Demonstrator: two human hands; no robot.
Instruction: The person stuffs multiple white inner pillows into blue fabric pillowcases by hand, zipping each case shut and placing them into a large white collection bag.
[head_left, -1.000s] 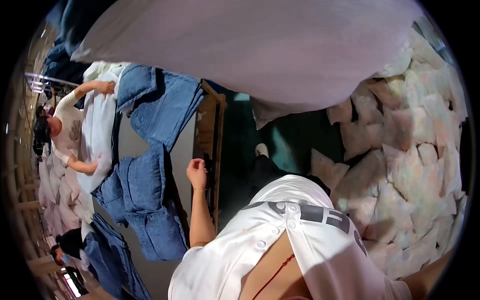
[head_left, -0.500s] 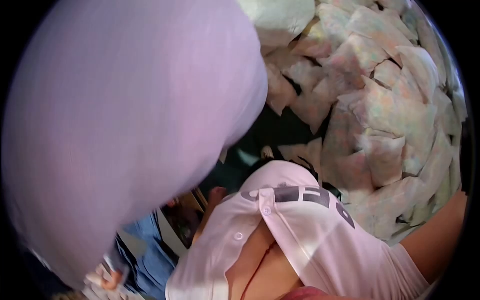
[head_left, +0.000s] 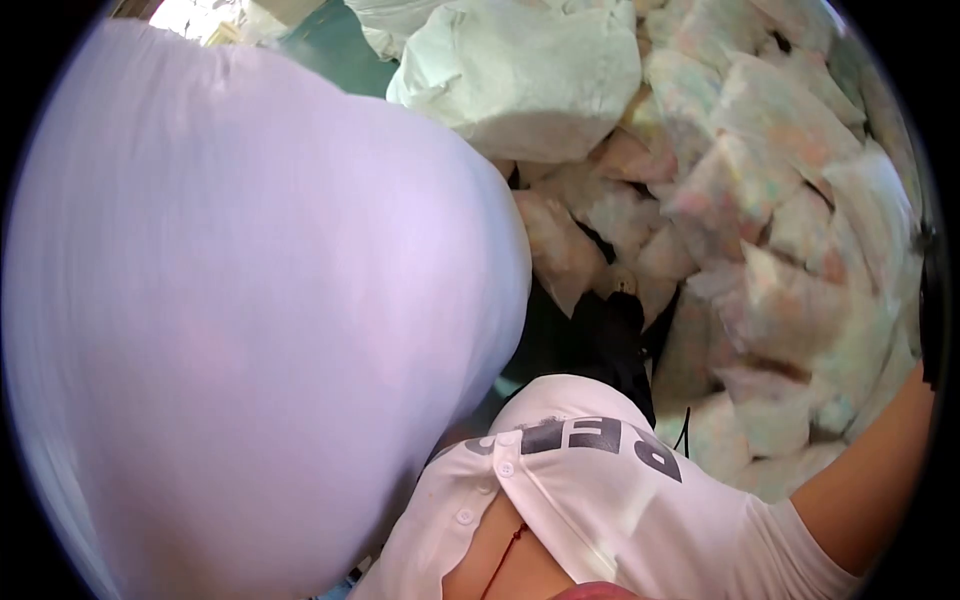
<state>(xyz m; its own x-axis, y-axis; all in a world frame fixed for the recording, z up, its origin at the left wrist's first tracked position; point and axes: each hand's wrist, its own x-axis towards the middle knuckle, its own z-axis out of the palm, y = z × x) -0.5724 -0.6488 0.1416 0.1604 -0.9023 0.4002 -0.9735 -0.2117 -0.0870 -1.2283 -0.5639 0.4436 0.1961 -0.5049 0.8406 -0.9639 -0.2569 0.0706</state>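
Observation:
A large, full white sack (head_left: 270, 330) fills the left side of the view, close in front of my body and touching or nearly touching my shirt (head_left: 640, 510). Neither of my hands shows. My right upper arm (head_left: 865, 475) reaches out past the right edge of the view. On the other side, the bulging sack covers whatever my left hand does. What holds the sack up cannot be seen.
Many translucent pillow-shaped bags (head_left: 770, 240) with pale coloured contents lie heaped along the right. Another white sack (head_left: 520, 75) rests at the top, beside green floor (head_left: 345, 50). My dark-clothed leg (head_left: 610, 335) stands close against the heap.
The near sack has shifted lower, so its top edge and the floor beyond now show. My leg has come into sight by the heap. The blue clothing at lower left is now almost wholly hidden.

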